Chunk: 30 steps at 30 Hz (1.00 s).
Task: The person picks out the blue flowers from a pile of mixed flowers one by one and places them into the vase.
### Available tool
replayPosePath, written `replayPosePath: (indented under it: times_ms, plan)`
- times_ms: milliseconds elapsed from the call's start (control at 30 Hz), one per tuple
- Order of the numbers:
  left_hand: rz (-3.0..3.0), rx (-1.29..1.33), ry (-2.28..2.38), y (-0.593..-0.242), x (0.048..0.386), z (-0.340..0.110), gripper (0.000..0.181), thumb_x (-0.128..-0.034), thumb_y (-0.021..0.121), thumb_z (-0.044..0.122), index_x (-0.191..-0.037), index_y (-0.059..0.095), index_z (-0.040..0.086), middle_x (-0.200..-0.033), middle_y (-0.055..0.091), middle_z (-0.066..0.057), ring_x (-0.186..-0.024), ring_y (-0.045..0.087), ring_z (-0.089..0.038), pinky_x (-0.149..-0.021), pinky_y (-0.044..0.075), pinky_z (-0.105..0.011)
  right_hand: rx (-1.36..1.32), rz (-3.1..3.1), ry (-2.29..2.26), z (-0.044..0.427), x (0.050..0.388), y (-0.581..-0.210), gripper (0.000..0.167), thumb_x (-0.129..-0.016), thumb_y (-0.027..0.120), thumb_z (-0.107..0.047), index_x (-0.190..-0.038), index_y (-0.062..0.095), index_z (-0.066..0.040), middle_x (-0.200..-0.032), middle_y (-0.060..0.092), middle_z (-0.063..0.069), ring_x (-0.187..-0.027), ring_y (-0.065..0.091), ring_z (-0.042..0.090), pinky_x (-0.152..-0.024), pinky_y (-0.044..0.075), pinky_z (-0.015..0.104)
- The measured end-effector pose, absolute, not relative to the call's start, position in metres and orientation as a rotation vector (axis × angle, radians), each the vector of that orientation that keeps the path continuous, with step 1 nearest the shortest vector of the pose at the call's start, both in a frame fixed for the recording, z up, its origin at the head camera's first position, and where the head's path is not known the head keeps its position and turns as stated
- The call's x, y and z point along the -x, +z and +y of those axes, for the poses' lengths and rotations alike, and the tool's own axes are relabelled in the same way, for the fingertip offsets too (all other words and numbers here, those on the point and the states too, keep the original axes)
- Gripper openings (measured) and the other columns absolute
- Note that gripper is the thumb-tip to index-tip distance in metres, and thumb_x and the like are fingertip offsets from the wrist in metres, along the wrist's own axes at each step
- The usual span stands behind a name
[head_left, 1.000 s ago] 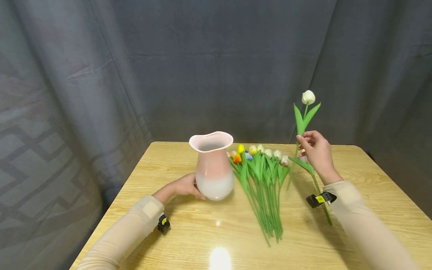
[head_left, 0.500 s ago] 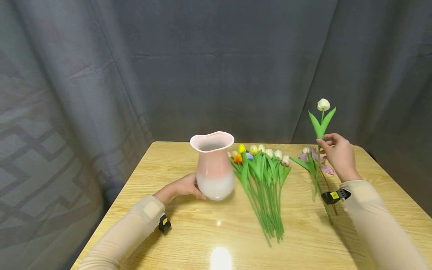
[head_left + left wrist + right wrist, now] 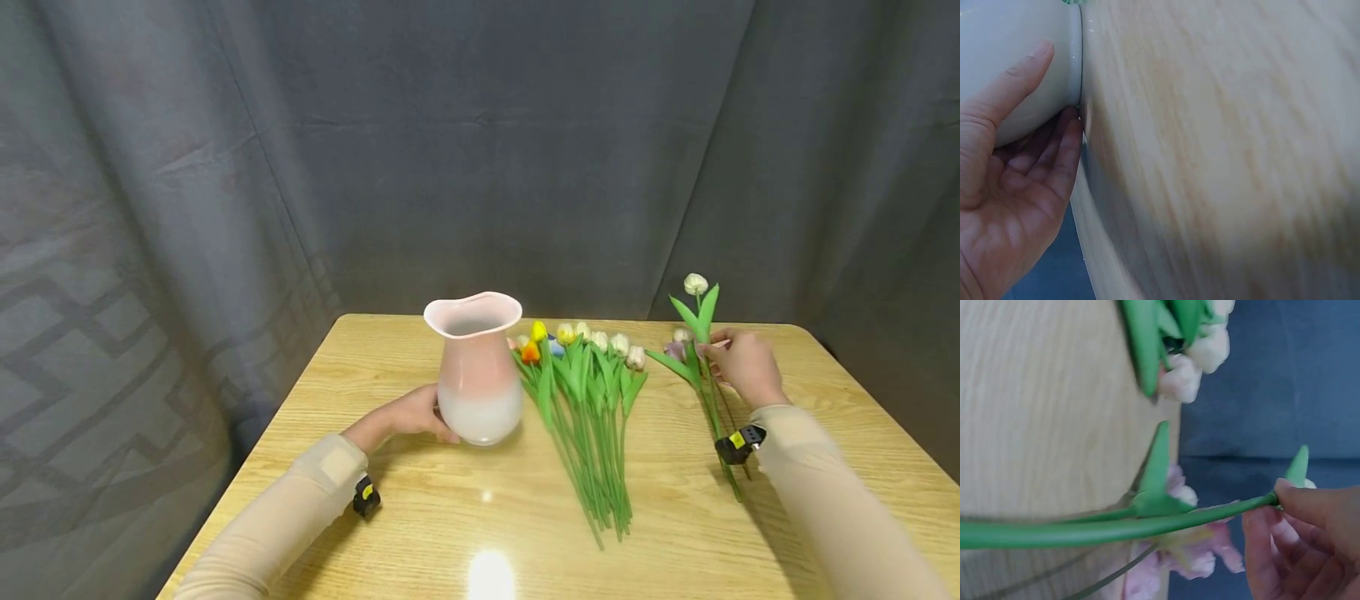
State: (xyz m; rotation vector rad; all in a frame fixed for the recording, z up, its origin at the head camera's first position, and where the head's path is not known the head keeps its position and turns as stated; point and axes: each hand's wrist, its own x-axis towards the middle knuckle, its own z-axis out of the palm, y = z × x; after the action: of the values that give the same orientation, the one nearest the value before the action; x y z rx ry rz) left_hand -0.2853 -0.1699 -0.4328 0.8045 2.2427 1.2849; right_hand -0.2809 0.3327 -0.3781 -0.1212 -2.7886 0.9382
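Note:
A pink-and-white vase (image 3: pixel 478 379) with a wavy rim stands on the table, its mouth up. My left hand (image 3: pixel 415 411) holds the vase low at its left side; in the left wrist view the thumb (image 3: pixel 1019 81) lies along the white wall and the fingers bend round near the base. At the right, my right hand (image 3: pixel 745 367) pinches a white tulip (image 3: pixel 696 285) by its green stem (image 3: pixel 1147 529), bloom upward. Below that stem, another white tulip (image 3: pixel 681 335) and a pinkish-purple flower (image 3: pixel 1210 550) lie on the table, partly covered by the hand.
Several tulips in a bunch (image 3: pixel 592 433), mostly white with yellow, orange and blue ones, lie between the vase and my right hand. The wooden table (image 3: pixel 420 517) ends at a dark grey curtain (image 3: pixel 480 167) behind.
My right hand first moved right with the white tulip, then lowered it over the flowers at the right. The left hand and vase have stayed nearly still.

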Motion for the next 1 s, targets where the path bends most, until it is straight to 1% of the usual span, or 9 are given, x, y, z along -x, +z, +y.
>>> replayPosePath:
  times_ms: [167, 333, 433, 500, 567, 633, 700, 833, 1000]
  plan:
    - [2.249, -0.798, 1.277, -0.432, 0.285, -0.169, 0.066, -0.0725, 0.082, 0.004, -0.131, 0.051, 0.005, -0.121, 0.060, -0.013, -0.093, 0.060, -0.019, -0.077, 0.055, -0.034, 0.120, -2.868, 0.947, 0.341, 0.283, -0.387, 0.032, -0.098, 0.055, -0.015, -0.110, 0.053, 0.014, -0.078, 0.066, 0.021, -0.064, 0.063, 0.018, -0.053, 0.053, 0.028]
    - [2.251, -0.800, 1.275, -0.432, 0.286, -0.169, 0.066, -0.0725, 0.082, 0.004, -0.131, 0.051, 0.005, -0.122, 0.060, -0.013, -0.095, 0.060, -0.019, -0.078, 0.054, -0.033, 0.136, -2.954, 0.895, 0.347, 0.286, -0.394, 0.032, -0.097, 0.056, -0.017, -0.111, 0.052, 0.012, -0.071, 0.062, 0.012, -0.061, 0.057, 0.017, -0.052, 0.045, 0.029]
    - [2.251, -0.800, 1.277, -0.432, 0.285, -0.170, 0.068, -0.0724, 0.082, 0.004, -0.132, 0.050, 0.005, -0.124, 0.059, -0.013, -0.099, 0.059, -0.019, -0.081, 0.054, -0.032, 0.132, -3.014, 0.836, 0.349, 0.288, -0.399, 0.033, -0.096, 0.057, -0.019, -0.110, 0.054, 0.010, -0.064, 0.057, 0.006, -0.058, 0.053, 0.018, -0.052, 0.039, 0.029]
    - [2.250, -0.800, 1.277, -0.432, 0.285, -0.170, 0.068, -0.0722, 0.082, 0.004, -0.132, 0.050, 0.005, -0.125, 0.059, -0.013, -0.100, 0.059, -0.019, -0.082, 0.053, -0.032, 0.136, -3.042, 0.813, 0.349, 0.290, -0.403, 0.029, -0.095, 0.059, -0.020, -0.102, 0.057, 0.008, -0.059, 0.053, 0.003, -0.055, 0.051, 0.017, -0.051, 0.037, 0.029]
    - [2.250, -0.800, 1.277, -0.432, 0.285, -0.170, 0.069, -0.0720, 0.082, 0.004, -0.133, 0.050, 0.005, -0.125, 0.059, -0.013, -0.101, 0.059, -0.019, -0.083, 0.053, -0.032, 0.139, -3.069, 0.792, 0.349, 0.291, -0.406, 0.025, -0.094, 0.060, -0.021, -0.087, 0.058, 0.003, -0.055, 0.051, 0.001, -0.052, 0.050, 0.016, -0.051, 0.036, 0.029]
    - [2.252, -0.802, 1.275, -0.432, 0.285, -0.170, 0.068, -0.0721, 0.082, 0.004, -0.132, 0.050, 0.005, -0.125, 0.059, -0.013, -0.099, 0.059, -0.019, -0.082, 0.053, -0.033, 0.148, -3.095, 0.776, 0.348, 0.291, -0.409, 0.026, -0.093, 0.061, -0.021, -0.075, 0.054, -0.004, -0.052, 0.049, -0.001, -0.050, 0.048, 0.015, -0.050, 0.036, 0.029]
    - [2.253, -0.803, 1.272, -0.432, 0.285, -0.170, 0.068, -0.0721, 0.083, 0.004, -0.132, 0.051, 0.005, -0.124, 0.059, -0.013, -0.098, 0.059, -0.019, -0.080, 0.054, -0.033, 0.163, -3.119, 0.774, 0.348, 0.291, -0.411, 0.028, -0.093, 0.061, -0.021, -0.071, 0.049, -0.009, -0.052, 0.048, -0.002, -0.049, 0.049, 0.014, -0.050, 0.036, 0.029]
    - [2.264, -0.802, 1.264, -0.433, 0.285, -0.169, 0.067, -0.0719, 0.083, 0.004, -0.132, 0.051, 0.004, -0.124, 0.059, -0.013, -0.097, 0.059, -0.019, -0.078, 0.054, -0.034, 0.184, -3.143, 0.793, 0.347, 0.292, -0.413, 0.026, -0.093, 0.061, -0.022, -0.075, 0.046, -0.010, -0.055, 0.048, -0.001, -0.050, 0.050, 0.013, -0.051, 0.037, 0.029]
    - [2.269, -0.797, 1.263, -0.433, 0.285, -0.169, 0.068, -0.0721, 0.083, 0.004, -0.132, 0.050, 0.004, -0.124, 0.059, -0.014, -0.097, 0.059, -0.019, -0.077, 0.055, -0.034, 0.220, -3.158, 0.816, 0.348, 0.293, -0.414, 0.025, -0.093, 0.061, -0.023, -0.078, 0.046, -0.009, -0.055, 0.049, -0.001, -0.051, 0.050, 0.014, -0.052, 0.037, 0.029]
